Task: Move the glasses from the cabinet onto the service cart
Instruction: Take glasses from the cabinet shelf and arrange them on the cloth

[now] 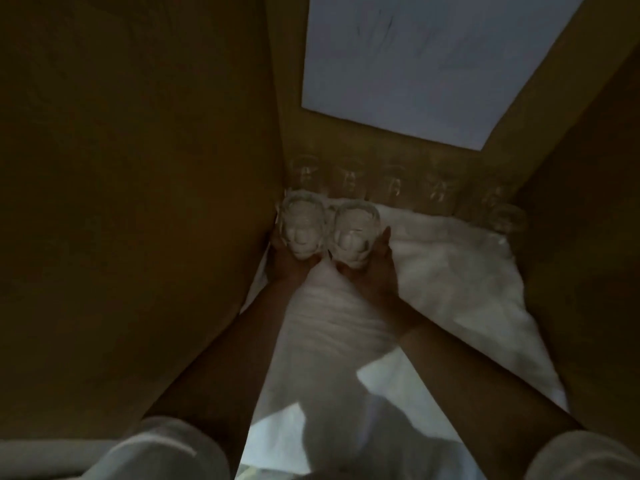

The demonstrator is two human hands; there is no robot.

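You are reaching into a dim wooden storage cabinet [138, 168] for tableware: its brown sides close in outside your left hand [294, 268] and right hand [375, 271], a white cloth [443, 271] lies beneath them, and a row of clear glasses [391, 187] stands just beyond.

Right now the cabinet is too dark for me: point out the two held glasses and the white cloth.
Left glass [302, 230]: head view, its clear body.
Right glass [355, 233]: head view, its clear body.
White cloth [450, 271]: head view, bare folds at right.

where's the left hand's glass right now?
Head view, left of centre: left glass in the left hand, near the left wall, beside the right glass.
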